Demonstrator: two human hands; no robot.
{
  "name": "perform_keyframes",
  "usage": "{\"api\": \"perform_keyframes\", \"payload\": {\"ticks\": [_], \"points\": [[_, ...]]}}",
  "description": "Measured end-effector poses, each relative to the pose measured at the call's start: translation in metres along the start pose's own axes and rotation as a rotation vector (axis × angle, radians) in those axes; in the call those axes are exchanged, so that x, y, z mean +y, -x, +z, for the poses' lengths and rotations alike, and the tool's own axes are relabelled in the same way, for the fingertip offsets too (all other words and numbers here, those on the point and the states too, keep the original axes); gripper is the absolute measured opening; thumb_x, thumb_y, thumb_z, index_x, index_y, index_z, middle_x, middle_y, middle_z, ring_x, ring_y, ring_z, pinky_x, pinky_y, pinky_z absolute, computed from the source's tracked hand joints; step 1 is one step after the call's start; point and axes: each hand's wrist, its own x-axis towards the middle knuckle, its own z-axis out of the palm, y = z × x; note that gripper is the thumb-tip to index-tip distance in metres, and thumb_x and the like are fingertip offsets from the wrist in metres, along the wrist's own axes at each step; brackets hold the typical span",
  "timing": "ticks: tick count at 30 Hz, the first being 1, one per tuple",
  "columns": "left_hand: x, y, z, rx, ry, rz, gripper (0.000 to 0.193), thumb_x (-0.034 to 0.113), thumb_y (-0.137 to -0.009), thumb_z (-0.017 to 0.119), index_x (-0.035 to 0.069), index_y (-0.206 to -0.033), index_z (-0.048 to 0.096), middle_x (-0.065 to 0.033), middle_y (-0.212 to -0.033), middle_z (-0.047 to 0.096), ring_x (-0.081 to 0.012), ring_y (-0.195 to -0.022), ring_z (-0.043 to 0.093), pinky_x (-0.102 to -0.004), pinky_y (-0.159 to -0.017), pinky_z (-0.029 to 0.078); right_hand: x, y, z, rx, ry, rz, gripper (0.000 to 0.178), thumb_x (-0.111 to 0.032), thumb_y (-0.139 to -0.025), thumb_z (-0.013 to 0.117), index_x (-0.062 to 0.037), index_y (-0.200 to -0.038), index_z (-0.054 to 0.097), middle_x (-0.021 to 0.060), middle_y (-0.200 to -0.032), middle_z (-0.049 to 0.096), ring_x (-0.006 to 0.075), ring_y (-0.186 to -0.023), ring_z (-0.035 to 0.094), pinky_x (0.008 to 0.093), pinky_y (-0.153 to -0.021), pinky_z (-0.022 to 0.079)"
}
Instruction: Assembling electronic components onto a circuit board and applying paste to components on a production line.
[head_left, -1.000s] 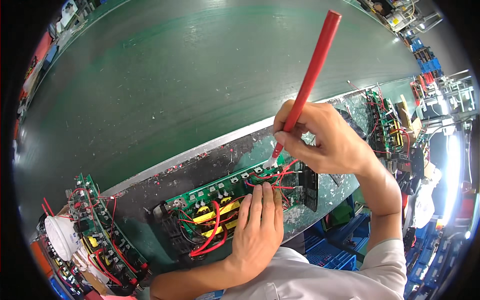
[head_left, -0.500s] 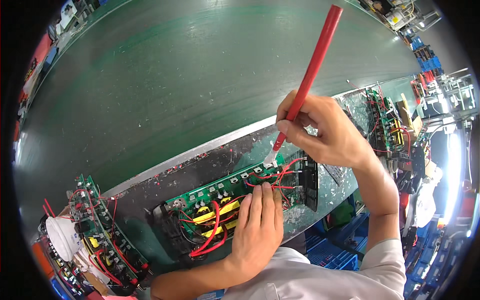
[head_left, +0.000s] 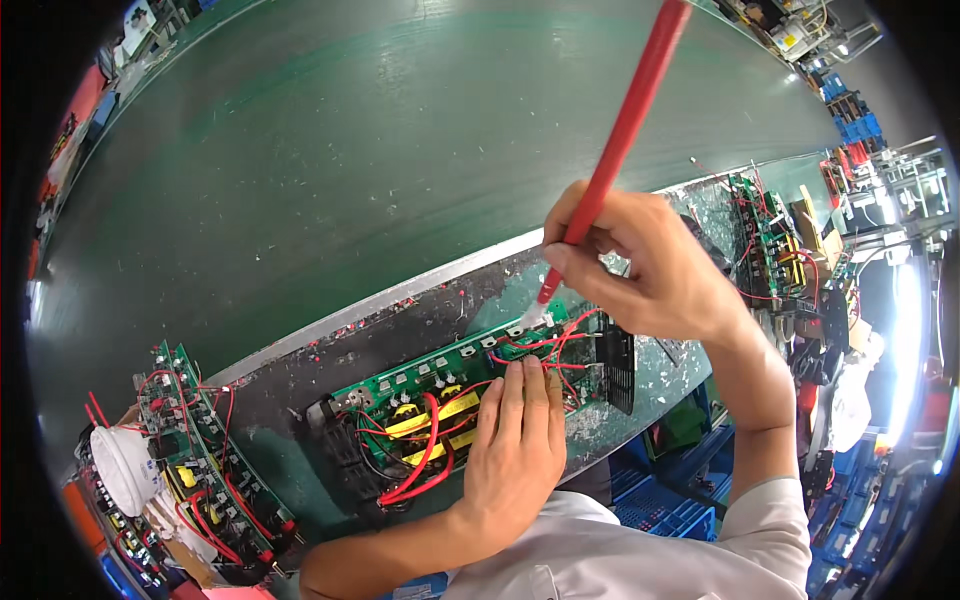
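Observation:
A long green circuit board (head_left: pixel 412 375) with yellow-wrapped coils and red wires lies on the bench in front of me, slanting up to the right. Black vented end panel (head_left: pixel 617 362) stands at its right end. Across the board's near side my left hand (head_left: pixel 515 450) rests flat, fingers stretched out and side by side. My right hand (head_left: pixel 655 265) pinches a brush (head_left: pixel 625 130) with a long red handle, tilted up to the right. Its whitish bristles meet the board's far edge near the right end, beside a row of small metal-tabbed parts.
Beyond a pale metal rail (head_left: pixel 400 290) stretches a wide green surface (head_left: pixel 400 150). More wired boards (head_left: pixel 205 450) stand at the left beside a white round container (head_left: pixel 122 470). Further boards (head_left: pixel 770 240) sit at the right. Blue crates (head_left: pixel 665 510) are below the bench edge.
The brush has moved a little left along the board's far edge, with my right hand following. My left hand stays almost in place on the board.

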Motion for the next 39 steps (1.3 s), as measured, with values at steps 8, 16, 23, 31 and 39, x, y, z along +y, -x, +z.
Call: {"api": "perform_keyframes", "payload": {"ticks": [8, 16, 23, 31, 39], "points": [[0.001, 0.002, -0.003, -0.022, -0.027, 0.011, 0.045, 0.014, -0.09, 0.056, -0.006, -0.13, 0.056, -0.0237, -0.138, 0.053, -0.0364, -0.13, 0.05, -0.0473, -0.111, 0.04, 0.0, 0.004, 0.008, -0.021, 0.007, -0.046, 0.01, 0.0, -0.09, 0.065, 0.0024, -0.098, 0.059, 0.0079, -0.078, 0.062, 0.0143, -0.068, 0.062, 0.0283, -0.06, 0.049], [0.003, 0.003, 0.0, -0.018, -0.012, 0.001, 0.046, 0.012, -0.089, 0.055, -0.007, -0.13, 0.055, -0.0242, -0.139, 0.051, -0.0367, -0.131, 0.05, -0.0476, -0.112, 0.039, -0.003, 0.0, 0.01, 0.043, -0.046, -0.029, 0.01, -0.003, -0.092, 0.065, 0.0026, -0.097, 0.059, 0.0057, -0.077, 0.06, 0.0094, -0.065, 0.055, 0.0267, -0.058, 0.046], [0.003, 0.002, -0.001, -0.003, -0.005, -0.003, 0.046, 0.011, -0.088, 0.055, -0.007, -0.13, 0.055, -0.0237, -0.136, 0.053, -0.0368, -0.129, 0.051, -0.0475, -0.112, 0.039, 0.006, -0.008, 0.031, 0.036, -0.049, -0.105, 0.012, -0.002, -0.09, 0.066, 0.0021, -0.099, 0.059, 0.0077, -0.079, 0.062, 0.0138, -0.067, 0.061, 0.0287, -0.062, 0.05], [0.003, 0.007, 0.003, -0.016, -0.021, 0.003, 0.052, 0.016, -0.089, 0.053, -0.012, -0.133, 0.052, -0.0294, -0.14, 0.049, -0.0386, -0.132, 0.049, -0.0479, -0.115, 0.037, -0.012, -0.004, 0.031, -0.035, -0.069, -0.126, 0.011, -0.001, -0.09, 0.065, 0.0024, -0.098, 0.059, 0.009, -0.077, 0.062, 0.0163, -0.068, 0.063, 0.0302, -0.062, 0.051], [0.004, 0.004, 0.004, -0.014, -0.026, 0.013, 0.053, 0.017, -0.089, 0.053, -0.012, -0.134, 0.051, -0.029, -0.14, 0.05, -0.038, -0.134, 0.046, -0.0476, -0.116, 0.035, -0.007, -0.014, 0.045, 0.001, -0.048, -0.118, 0.011, -0.001, -0.09, 0.065, 0.0021, -0.098, 0.06, 0.0102, -0.081, 0.065, 0.0173, -0.074, 0.068, 0.0309, -0.066, 0.054]]}}
